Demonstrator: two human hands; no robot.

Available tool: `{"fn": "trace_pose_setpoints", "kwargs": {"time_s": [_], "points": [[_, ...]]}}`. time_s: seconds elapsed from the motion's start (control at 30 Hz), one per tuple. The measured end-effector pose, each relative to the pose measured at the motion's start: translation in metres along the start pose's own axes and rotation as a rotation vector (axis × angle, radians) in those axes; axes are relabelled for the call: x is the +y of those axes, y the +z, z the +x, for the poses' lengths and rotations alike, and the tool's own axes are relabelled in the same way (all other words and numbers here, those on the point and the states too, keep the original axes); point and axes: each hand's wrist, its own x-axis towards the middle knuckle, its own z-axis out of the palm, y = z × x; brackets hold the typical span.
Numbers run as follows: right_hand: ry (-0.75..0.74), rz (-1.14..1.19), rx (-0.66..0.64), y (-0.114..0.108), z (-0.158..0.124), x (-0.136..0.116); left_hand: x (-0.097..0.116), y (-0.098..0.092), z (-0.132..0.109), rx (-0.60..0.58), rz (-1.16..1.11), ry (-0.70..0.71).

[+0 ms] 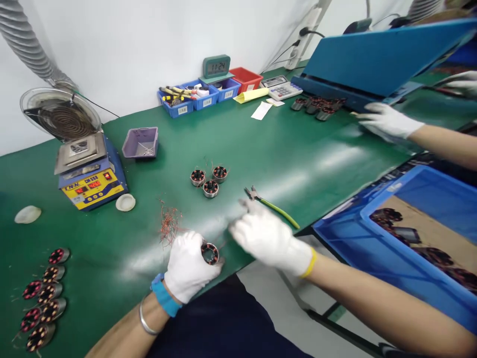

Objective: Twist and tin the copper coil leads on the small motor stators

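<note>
My left hand (189, 266), in a white glove, is closed around a motor stator (210, 254) with copper windings at the table's front edge. To its right, my right hand (263, 233), also gloved, is smeared by motion; its fingers cannot be made out clearly. Just beyond that hand lie cutting pliers (274, 205) with green handles, jaws pointing away from me. Three more stators (210, 188) with loose wire ends stand together farther back. A tangle of copper wire scraps (170, 223) lies just beyond my left hand.
Several stators (52, 309) are grouped at front left. A yellow-blue solder pot (93, 181) stands behind them, near a purple tray (140, 143). Blue tool bins (178, 107) line the wall. At right are a blue crate (343, 238) of stators and a co-worker's gloved hand (389, 121).
</note>
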Motion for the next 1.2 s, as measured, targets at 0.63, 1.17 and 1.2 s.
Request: {"fn": "trace_pose_setpoints", "kwargs": {"time_s": [0.63,1.17,1.2], "points": [[0.881,0.115,-0.379,0.008,-0.047,0.017,0.007,0.000,0.028,-0.012,-0.060,0.036],[0.989,0.946,-0.042,-0.001,-0.049,0.004,0.008,0.001,0.030,-0.023,-0.060,0.049],[0.946,1.217,-0.116,-0.009,-0.048,-0.003,0.007,0.001,0.030,-0.020,-0.051,0.061]]}}
